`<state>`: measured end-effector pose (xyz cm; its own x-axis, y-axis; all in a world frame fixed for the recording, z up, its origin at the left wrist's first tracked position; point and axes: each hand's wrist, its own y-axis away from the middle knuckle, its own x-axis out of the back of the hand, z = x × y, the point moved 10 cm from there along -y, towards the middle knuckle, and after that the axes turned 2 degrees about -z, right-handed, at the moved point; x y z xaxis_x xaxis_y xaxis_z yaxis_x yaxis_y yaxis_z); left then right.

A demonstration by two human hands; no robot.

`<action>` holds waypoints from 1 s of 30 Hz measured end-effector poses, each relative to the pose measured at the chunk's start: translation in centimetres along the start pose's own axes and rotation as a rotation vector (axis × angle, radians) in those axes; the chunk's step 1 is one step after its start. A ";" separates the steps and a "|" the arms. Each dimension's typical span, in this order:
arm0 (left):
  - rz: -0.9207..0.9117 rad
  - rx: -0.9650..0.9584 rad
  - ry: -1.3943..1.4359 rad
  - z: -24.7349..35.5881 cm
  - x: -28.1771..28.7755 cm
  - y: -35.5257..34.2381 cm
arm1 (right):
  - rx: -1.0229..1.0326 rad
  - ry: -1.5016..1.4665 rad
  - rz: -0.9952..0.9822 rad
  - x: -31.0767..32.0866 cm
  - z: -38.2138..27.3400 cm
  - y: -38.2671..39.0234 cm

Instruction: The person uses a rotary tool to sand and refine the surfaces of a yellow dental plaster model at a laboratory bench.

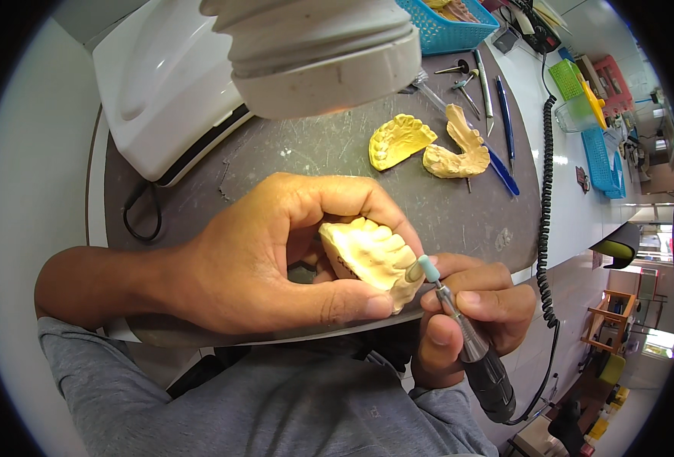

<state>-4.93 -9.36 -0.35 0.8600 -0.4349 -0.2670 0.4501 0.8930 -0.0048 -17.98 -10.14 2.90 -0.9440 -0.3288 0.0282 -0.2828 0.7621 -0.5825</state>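
Nearest the camera hangs a white ribbed hose (322, 76), its rim over the far part of the brown surface (306, 164). Below it, at the near edge of that surface, a pale yellow dental cast (369, 255) is held up in the person's left grip (249, 255), the thumb along its near side and the index finger arched over the far side. The right grip (489, 293) is closed around a handpiece (470, 339), pen-fashion, its pale blue-green bit (428, 268) right at the cast's right end; whether the two touch cannot be told. The cast looks like plaster: probably light enough for one hand, stiff, dry rather than slippery, yet brittle, with the tooth edges and the narrow right end likeliest to chip. It is best held by the thick base and outer walls, fingertips off the teeth and away from the bit. The handpiece seems rigid and heavier toward its black rear, so the ridged metal collar near the front suits the fingers for control.
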 end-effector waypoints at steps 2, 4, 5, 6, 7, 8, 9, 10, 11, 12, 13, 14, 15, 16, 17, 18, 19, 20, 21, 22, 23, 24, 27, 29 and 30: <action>0.002 0.007 0.016 -0.1 0.0 0.0 | 0.027 0.020 -0.025 -0.1 -0.2 0.0; -0.006 -0.010 -0.019 0.1 -0.1 -0.1 | 0.034 0.027 -0.041 0.0 -0.1 0.1; -0.005 -0.009 -0.019 0.1 0.0 -0.1 | 0.041 0.033 -0.057 -0.1 -0.2 0.1; -0.007 -0.008 -0.022 0.1 0.0 -0.1 | 0.041 0.033 -0.057 -0.1 -0.3 0.1; -0.008 -0.007 -0.024 0.1 0.0 -0.1 | 0.022 0.035 -0.057 -0.2 -0.3 0.0; -0.009 -0.007 -0.024 0.2 -0.1 -0.1 | 0.003 0.037 -0.056 -0.2 -0.2 0.0; -0.006 0.002 -0.007 0.1 -0.1 0.0 | 0.003 0.038 -0.055 -0.1 -0.1 0.0; -0.003 0.011 0.009 0.0 -0.1 0.0 | 0.020 0.032 -0.058 -0.1 -0.1 0.1; -0.002 0.012 0.009 0.0 0.0 0.0 | 0.035 0.024 -0.060 -0.1 -0.2 0.2; -0.004 0.010 -0.003 0.1 -0.1 -0.1 | 0.034 0.024 -0.060 0.0 -0.1 0.1; -0.005 0.008 -0.016 0.1 -0.1 -0.1 | 0.041 0.022 -0.078 -0.1 -0.1 0.1; -0.006 0.007 -0.016 0.1 0.0 -0.1 | 0.049 0.022 -0.095 -0.3 -0.2 0.0; -0.006 0.008 -0.016 0.1 0.0 -0.1 | 0.050 0.022 -0.095 -0.3 -0.3 0.1; -0.007 0.009 -0.017 0.1 0.0 -0.1 | 0.026 0.030 -0.076 -0.3 -0.3 0.1; -0.008 0.009 -0.017 0.1 0.0 -0.1 | 0.002 0.039 -0.058 -0.1 -0.1 0.1; -0.005 0.009 -0.010 0.1 0.0 0.0 | 0.002 0.039 -0.058 -0.1 -0.1 0.1; -0.003 0.010 -0.002 0.1 0.0 0.0 | 0.013 0.031 -0.066 -0.1 0.0 0.2; -0.003 0.010 -0.002 0.1 0.0 -0.1 | 0.023 0.022 -0.074 -0.1 -0.1 0.2; -0.014 0.001 -0.021 0.2 -0.1 -0.1 | 0.023 0.023 -0.073 -0.1 -0.1 0.2; -0.024 -0.009 -0.040 0.3 -0.2 -0.1 | 0.023 0.030 -0.068 -0.1 -0.2 0.2; -0.024 -0.009 -0.040 0.2 -0.2 -0.1 | 0.023 0.037 -0.064 -0.2 -0.2 0.1; -0.019 -0.005 -0.018 0.1 -0.1 -0.1 | 0.023 0.037 -0.064 -0.3 -0.3 0.1; -0.014 0.004 0.009 0.0 0.0 -0.1 | -0.031 0.044 -0.033 -0.1 0.0 0.1; -0.012 0.009 0.012 -0.1 0.0 -0.1 | 0.016 0.035 -0.041 -0.1 -0.1 0.1; -0.013 0.004 0.012 0.0 0.0 -0.1 | 0.017 0.034 -0.042 0.0 0.2 0.0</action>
<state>-5.01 -9.42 -0.36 0.8511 -0.4449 -0.2789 0.4621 0.8868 -0.0045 -17.95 -10.28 2.74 -0.9366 -0.3411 0.0803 -0.3199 0.7384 -0.5936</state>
